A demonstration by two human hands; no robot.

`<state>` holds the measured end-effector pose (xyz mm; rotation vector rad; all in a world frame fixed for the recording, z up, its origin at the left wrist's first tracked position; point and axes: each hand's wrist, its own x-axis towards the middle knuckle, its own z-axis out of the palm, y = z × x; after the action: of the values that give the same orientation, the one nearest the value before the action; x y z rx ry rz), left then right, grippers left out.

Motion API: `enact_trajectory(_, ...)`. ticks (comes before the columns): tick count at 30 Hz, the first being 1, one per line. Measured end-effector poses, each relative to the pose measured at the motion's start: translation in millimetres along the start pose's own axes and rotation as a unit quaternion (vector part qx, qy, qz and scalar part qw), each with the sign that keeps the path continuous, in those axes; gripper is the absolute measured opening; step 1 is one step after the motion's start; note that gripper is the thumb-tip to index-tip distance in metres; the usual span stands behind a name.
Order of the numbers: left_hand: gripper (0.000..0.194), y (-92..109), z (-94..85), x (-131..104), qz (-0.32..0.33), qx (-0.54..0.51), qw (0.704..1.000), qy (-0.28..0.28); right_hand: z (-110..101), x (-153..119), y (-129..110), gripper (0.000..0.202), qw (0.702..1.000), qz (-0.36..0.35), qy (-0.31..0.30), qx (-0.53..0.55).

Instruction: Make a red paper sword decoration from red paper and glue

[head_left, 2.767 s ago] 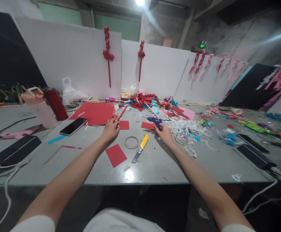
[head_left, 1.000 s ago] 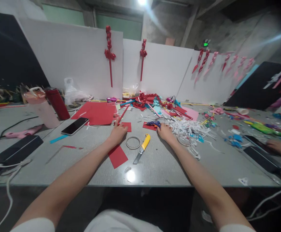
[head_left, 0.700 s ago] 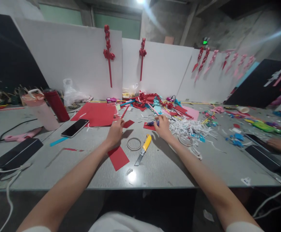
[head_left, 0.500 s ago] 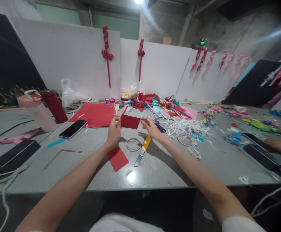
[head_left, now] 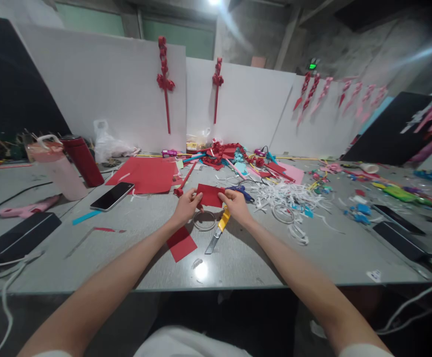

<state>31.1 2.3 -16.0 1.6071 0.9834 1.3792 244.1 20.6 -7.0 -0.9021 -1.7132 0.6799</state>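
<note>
A small piece of red paper (head_left: 210,195) is held up between both hands. My left hand (head_left: 188,206) pinches its left edge, and my right hand (head_left: 237,203) pinches the right edge. Below them lie a metal ring (head_left: 204,221) and a utility knife (head_left: 220,227) with a yellow handle and its blade out. Another red paper piece (head_left: 182,244) rests on the table, partly behind my left forearm. Just beyond my left hand is a red paper stick (head_left: 186,179) with a curled end.
Large red sheets (head_left: 145,176), a phone (head_left: 112,196), a pink bottle (head_left: 62,171) and a red flask (head_left: 84,161) stand or lie left. White paper shreds (head_left: 294,196) and a second ring (head_left: 283,213) are right. A black box (head_left: 402,240) sits near the right edge.
The red paper has come closer and slightly right, with my left hand shifted right along with it. The red stick beyond my left hand is more exposed. A person's hand at far right has withdrawn.
</note>
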Motion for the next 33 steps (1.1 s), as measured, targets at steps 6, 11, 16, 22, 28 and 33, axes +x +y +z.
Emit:
enact_trajectory(6,0.044,-1.6,3.3,-0.9,-0.012,-0.024,0.999,-0.023,-9.1,-5.1,-10.0,0.087,0.964,-0.163,-0.049,-0.206)
enact_trajectory(11,0.047,-4.4,5.2,-1.5,-0.014,-0.045,0.998,-0.049,-10.1,-9.8,-17.0,0.1,0.932,-0.188,-0.109,-0.291)
enact_trajectory(16,0.044,-5.9,3.6,-1.2,-0.019,-0.046,0.997,-0.054,-8.9,-9.9,-17.7,0.087,0.944,-0.174,-0.114,-0.255)
enact_trajectory(22,0.044,-5.3,4.9,-1.6,-0.034,-0.057,0.996,-0.054,-9.3,-10.4,-13.7,0.073,0.95,-0.178,-0.13,-0.22)
enact_trajectory(28,0.048,-0.1,4.0,-1.9,-0.047,-0.074,0.995,-0.052,-7.2,-11.3,-10.9,0.058,0.966,-0.148,-0.103,-0.183)
enact_trajectory(33,0.052,5.7,0.8,-3.2,0.001,-0.048,0.997,-0.068,-5.9,-9.4,-13.1,0.056,0.98,-0.116,-0.107,-0.121)
